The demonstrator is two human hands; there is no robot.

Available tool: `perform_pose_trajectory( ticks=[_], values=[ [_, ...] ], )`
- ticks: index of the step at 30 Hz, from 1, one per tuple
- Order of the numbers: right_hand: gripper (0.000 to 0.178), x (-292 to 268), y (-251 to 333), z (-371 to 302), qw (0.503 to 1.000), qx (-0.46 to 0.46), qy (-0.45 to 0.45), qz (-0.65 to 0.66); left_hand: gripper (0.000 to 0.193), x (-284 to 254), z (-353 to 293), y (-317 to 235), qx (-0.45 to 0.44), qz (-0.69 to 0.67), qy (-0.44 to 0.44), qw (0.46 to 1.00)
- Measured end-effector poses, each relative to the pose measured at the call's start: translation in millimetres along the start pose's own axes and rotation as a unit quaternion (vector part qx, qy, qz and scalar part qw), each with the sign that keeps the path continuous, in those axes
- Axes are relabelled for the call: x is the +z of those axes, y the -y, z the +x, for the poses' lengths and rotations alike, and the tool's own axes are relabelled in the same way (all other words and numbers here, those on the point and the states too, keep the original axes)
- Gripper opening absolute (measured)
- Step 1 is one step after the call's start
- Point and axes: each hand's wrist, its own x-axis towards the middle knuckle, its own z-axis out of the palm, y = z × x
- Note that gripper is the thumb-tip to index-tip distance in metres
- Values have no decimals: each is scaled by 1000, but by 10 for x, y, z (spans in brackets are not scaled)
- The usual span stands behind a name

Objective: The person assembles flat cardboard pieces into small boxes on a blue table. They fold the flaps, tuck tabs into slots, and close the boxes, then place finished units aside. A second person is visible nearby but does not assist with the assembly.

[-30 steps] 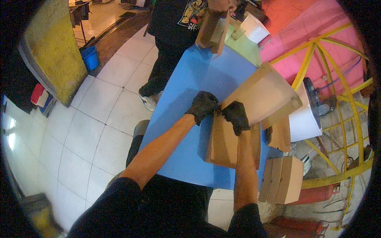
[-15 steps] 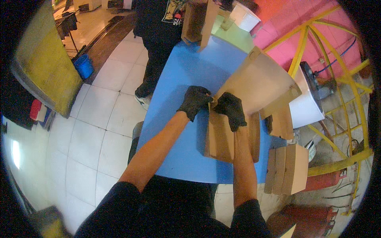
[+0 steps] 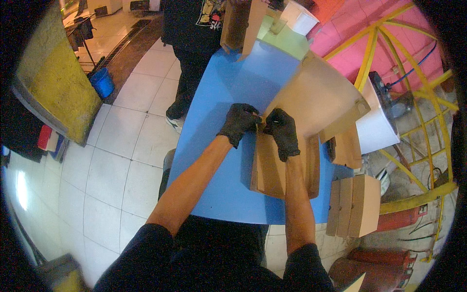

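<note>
A brown cardboard box [image 3: 272, 173] with its lid raised stands on the blue table [image 3: 219, 192]. Both my hands wear black gloves and meet at the box's far left corner. My left hand [image 3: 238, 122] is closed, its fingertips pinching the cardboard edge of that corner from outside. Beside it, my right hand [image 3: 282, 131] is closed on the same corner from over the box's inside, and my right forearm crosses the tray part. The fingers hide the exact fold between them. The wide lid leans up and away to the right.
More cardboard boxes [image 3: 354, 205] stand at the table's right edge, and another opened box [image 3: 239, 29] is at its far end. A person in dark clothes [image 3: 194, 53] stands beyond the table's left side. Yellow metal bars [image 3: 368, 58] and red cylinders [image 3: 374, 267] are at the right.
My right hand has turned slightly at the corner, its fingers now more curled. My left hand stays nearly in place, and the box has barely shifted.
</note>
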Motion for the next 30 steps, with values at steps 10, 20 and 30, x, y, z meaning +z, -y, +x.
perform_pose_trajectory(
  ticks=[10,20,30],
  values=[
    [28,-137,202,40,982,124,107,-97,23,-5,7,5,54,60,42,996],
    [24,-50,161,-9,982,8,94,-162,34,-98,-23,-94,129,190,-9,973],
    [33,176,42,77,885,-170,142,-410,37,-151,57,11,191,209,-22,959]
  ],
)
